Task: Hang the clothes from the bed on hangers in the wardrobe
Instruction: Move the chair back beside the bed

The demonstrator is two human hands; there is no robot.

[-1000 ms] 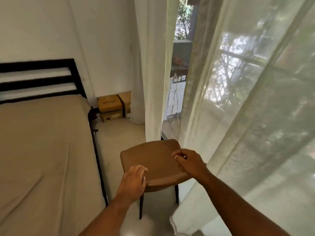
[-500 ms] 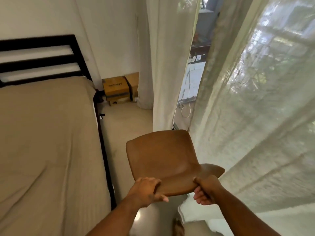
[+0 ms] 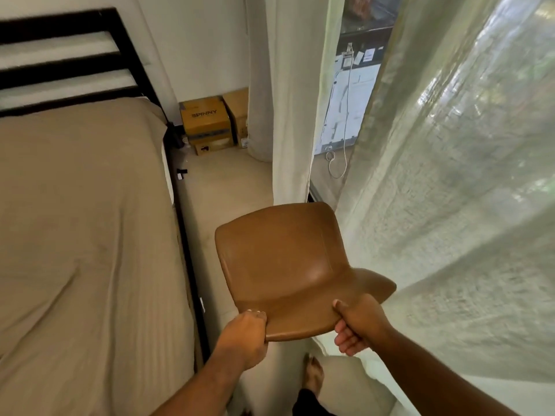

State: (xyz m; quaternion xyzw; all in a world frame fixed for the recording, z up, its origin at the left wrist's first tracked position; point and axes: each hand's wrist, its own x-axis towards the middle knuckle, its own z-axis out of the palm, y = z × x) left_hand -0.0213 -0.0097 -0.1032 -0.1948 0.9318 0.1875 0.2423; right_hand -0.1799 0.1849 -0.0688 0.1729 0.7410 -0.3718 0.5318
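I have both hands on the brown chair [image 3: 279, 265]: my left hand [image 3: 244, 334] grips its near edge at the left corner, and my right hand [image 3: 359, 324] pinches the same edge, thumb on top and fingers curled beneath. The bed [image 3: 75, 235], under a tan sheet, lies just left of my left hand. Sheer curtains [image 3: 450, 205] hang close to the right of my right hand, and cardboard boxes [image 3: 207, 121] sit well beyond both hands.
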